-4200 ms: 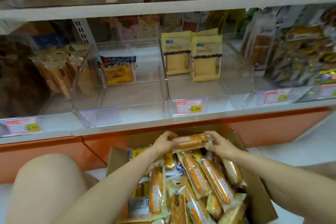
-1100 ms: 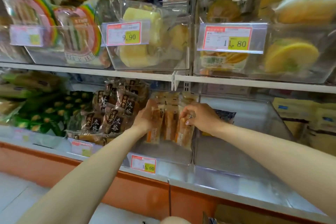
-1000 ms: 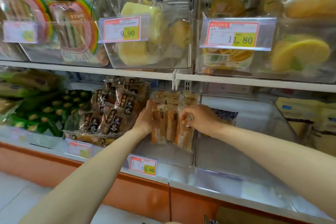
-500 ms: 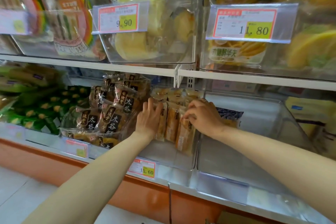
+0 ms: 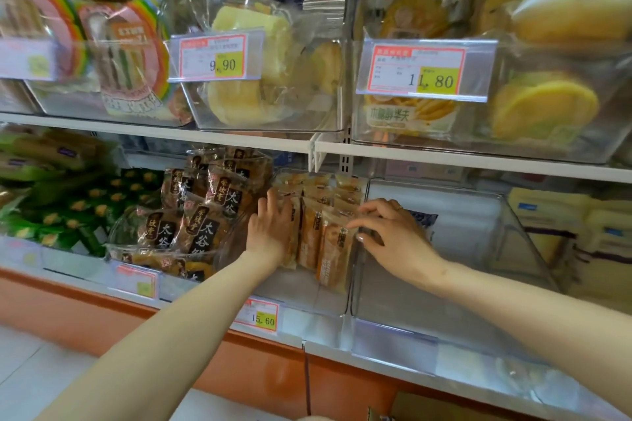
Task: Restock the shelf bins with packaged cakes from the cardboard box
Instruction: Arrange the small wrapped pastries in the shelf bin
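Several packaged cakes point(image 5: 329, 249) stand upright in rows inside a clear shelf bin point(image 5: 307, 294) on the lower shelf, above a 15.60 price tag point(image 5: 259, 318). My left hand point(image 5: 273, 229) presses flat with straight fingers against the left side of the rows. My right hand point(image 5: 396, 236) reaches in from the right, and its loosely bent fingertips touch the top edge of the rightmost pack. A corner of the cardboard box point(image 5: 437, 408) shows at the bottom edge.
Dark-labelled pastry packs point(image 5: 205, 215) fill the bin to the left, with green packs point(image 5: 78, 205) beyond. The clear bin point(image 5: 444, 284) to the right holds one blue-printed pack point(image 5: 422, 219) at its back. Upper-shelf bins point(image 5: 266, 79) of bread overhang above.
Four seconds ago both hands held a cake over the box. In the last second they pushed the cakes upright in the bin, and the right hand has slid back to the rightmost pack's edge.
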{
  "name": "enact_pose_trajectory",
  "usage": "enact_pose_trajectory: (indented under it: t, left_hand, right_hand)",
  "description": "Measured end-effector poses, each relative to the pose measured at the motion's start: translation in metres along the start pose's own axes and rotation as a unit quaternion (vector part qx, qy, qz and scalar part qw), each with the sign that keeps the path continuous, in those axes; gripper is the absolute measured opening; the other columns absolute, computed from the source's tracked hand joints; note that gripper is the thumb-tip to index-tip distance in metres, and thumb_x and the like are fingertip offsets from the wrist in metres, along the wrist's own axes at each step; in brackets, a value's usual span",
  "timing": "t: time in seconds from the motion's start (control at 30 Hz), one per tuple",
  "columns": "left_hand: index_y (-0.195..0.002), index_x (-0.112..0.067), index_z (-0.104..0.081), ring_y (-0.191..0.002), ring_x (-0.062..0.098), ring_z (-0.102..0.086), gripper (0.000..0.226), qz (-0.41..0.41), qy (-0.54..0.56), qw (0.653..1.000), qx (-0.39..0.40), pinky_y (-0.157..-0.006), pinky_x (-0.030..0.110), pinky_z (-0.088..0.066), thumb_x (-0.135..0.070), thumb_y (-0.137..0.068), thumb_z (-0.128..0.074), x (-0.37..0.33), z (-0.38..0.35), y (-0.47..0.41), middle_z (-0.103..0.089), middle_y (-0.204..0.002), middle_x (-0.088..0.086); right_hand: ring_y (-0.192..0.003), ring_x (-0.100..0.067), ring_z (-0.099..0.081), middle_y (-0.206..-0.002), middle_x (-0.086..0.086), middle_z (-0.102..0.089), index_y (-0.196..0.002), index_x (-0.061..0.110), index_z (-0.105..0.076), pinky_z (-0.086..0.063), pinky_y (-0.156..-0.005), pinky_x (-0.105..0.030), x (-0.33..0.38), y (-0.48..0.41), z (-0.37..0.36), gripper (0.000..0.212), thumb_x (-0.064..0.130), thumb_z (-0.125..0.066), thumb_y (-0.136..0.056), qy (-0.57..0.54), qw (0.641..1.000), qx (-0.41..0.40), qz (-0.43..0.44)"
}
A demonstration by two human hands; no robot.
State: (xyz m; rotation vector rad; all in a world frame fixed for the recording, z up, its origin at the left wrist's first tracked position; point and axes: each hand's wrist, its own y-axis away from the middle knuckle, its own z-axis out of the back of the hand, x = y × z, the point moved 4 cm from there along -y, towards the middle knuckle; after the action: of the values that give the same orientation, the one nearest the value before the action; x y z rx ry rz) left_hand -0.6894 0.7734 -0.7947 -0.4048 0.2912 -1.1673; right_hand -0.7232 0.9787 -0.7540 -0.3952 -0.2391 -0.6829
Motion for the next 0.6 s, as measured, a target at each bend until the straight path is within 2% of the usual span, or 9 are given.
enact_pose_trajectory:
  t: [0.07,0.13,0.2,0.27,0.33,0.4,0.47,0.6]
  left_hand:
    - [-0.104,-0.003,-0.056,-0.094,0.039,-0.053,0.027,-0.038,0.01,0.999,-0.025,-0.061,0.04,-0.048,-0.002,-0.077,-0.061,-0.006,0.009,0.008,-0.048,-0.116,0.024]
    - [-0.089,-0.003,-0.057,-0.079,0.039,-0.056,0.029,-0.082,0.02,0.996,-0.034,-0.053,0.038,-0.046,0.0,-0.063,-0.07,-0.011,0.013,0.015,-0.054,-0.099,0.022]
    - [-0.095,-0.004,-0.055,-0.082,0.04,-0.057,0.041,-0.138,0.071,0.988,-0.015,-0.055,0.039,-0.048,0.001,-0.058,-0.073,-0.022,0.013,0.023,-0.053,-0.099,0.021]
    - [-0.114,-0.012,-0.048,-0.097,0.041,-0.055,0.058,-0.193,0.125,0.972,0.038,-0.06,0.04,-0.052,0.0,-0.063,-0.071,-0.039,0.01,0.031,-0.048,-0.114,0.022]
    - [-0.128,-0.025,-0.035,-0.113,0.038,-0.045,0.068,-0.218,0.111,0.967,0.071,-0.067,0.037,-0.055,-0.006,-0.072,-0.069,-0.054,0.004,0.035,-0.034,-0.13,0.02]
    - [-0.133,-0.025,-0.037,-0.12,0.036,-0.039,0.062,-0.196,0.087,0.974,0.072,-0.073,0.031,-0.053,-0.009,-0.079,-0.064,-0.062,-0.002,0.034,-0.026,-0.133,0.017]
    - [-0.131,-0.023,-0.042,-0.12,0.036,-0.039,0.055,-0.168,0.08,0.981,0.055,-0.072,0.027,-0.049,-0.005,-0.082,-0.058,-0.067,-0.005,0.03,-0.028,-0.129,0.016]
    - [-0.13,-0.019,-0.047,-0.119,0.043,-0.04,0.052,-0.145,0.071,0.987,0.027,-0.082,0.036,-0.052,-0.002,-0.082,-0.057,-0.074,-0.01,0.027,-0.035,-0.127,0.022]
  right_hand:
    - [-0.122,-0.012,-0.038,-0.13,0.007,-0.044,-0.119,0.03,-0.062,-0.033,-0.103,-0.026,-0.005,0.01,0.005,0.027,0.022,-0.051,-0.095,-0.018,1.0,-0.005,-0.009]
    - [-0.12,-0.012,-0.04,-0.128,0.005,-0.046,-0.118,0.027,-0.063,-0.033,-0.099,-0.023,-0.01,0.018,0.01,0.026,0.021,-0.053,-0.095,-0.025,0.999,-0.015,-0.018]
    - [-0.118,-0.012,-0.043,-0.126,0.004,-0.048,-0.116,0.025,-0.065,-0.033,-0.095,-0.021,-0.014,0.028,0.014,0.025,0.02,-0.055,-0.093,-0.029,0.999,-0.021,-0.018]
    - [-0.116,-0.011,-0.044,-0.123,0.004,-0.049,-0.113,0.023,-0.067,-0.032,-0.093,-0.018,-0.016,0.038,0.018,0.024,0.018,-0.057,-0.092,-0.032,0.999,-0.023,-0.009]
    - [-0.111,-0.01,-0.048,-0.116,0.007,-0.049,-0.11,0.022,-0.069,-0.034,-0.091,-0.017,-0.02,0.049,0.024,0.022,0.016,-0.058,-0.091,-0.044,0.999,-0.03,-0.001]
    - [-0.106,-0.009,-0.05,-0.111,0.011,-0.049,-0.105,0.023,-0.07,-0.037,-0.086,-0.017,-0.024,0.057,0.031,0.02,0.013,-0.059,-0.09,-0.064,0.997,-0.046,-0.003]
    - [-0.102,-0.008,-0.051,-0.109,0.011,-0.05,-0.101,0.024,-0.071,-0.039,-0.082,-0.016,-0.029,0.065,0.038,0.019,0.013,-0.06,-0.09,-0.074,0.995,-0.064,-0.006]
    - [-0.105,-0.008,-0.052,-0.109,0.012,-0.051,-0.097,0.024,-0.072,-0.045,-0.089,-0.024,-0.036,0.082,0.048,0.018,0.012,-0.061,-0.089,-0.078,0.994,-0.07,-0.004]
